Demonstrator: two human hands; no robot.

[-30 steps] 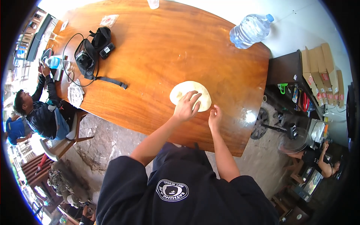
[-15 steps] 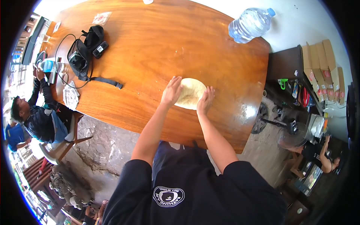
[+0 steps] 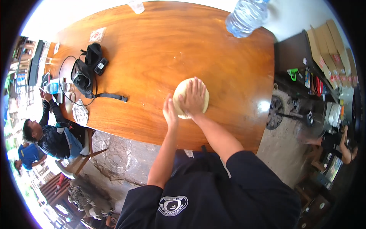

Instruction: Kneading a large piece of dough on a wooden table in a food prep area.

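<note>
A round, flat, pale yellow disc of dough lies on the brown wooden table in front of me. My right hand rests flat on top of it, fingers stretched out and pointing away from me, hiding much of its middle and right part. Along the dough's left edge stands my left hand, its fingers extended and the palm turned toward the dough. Whether the left palm touches the rim I cannot tell. Small pale crumbs dot the wood around.
To the left lie a black strapped bag, a black device and a crumpled plastic bag. A person sits at the table's left end. A large water bottle and a clear cup stand at the far edge.
Both hands were cupping the dough's two sides. My right hand has moved left onto its top and flattened; my left hand has slid a little nearer me. The view has shifted slightly.
</note>
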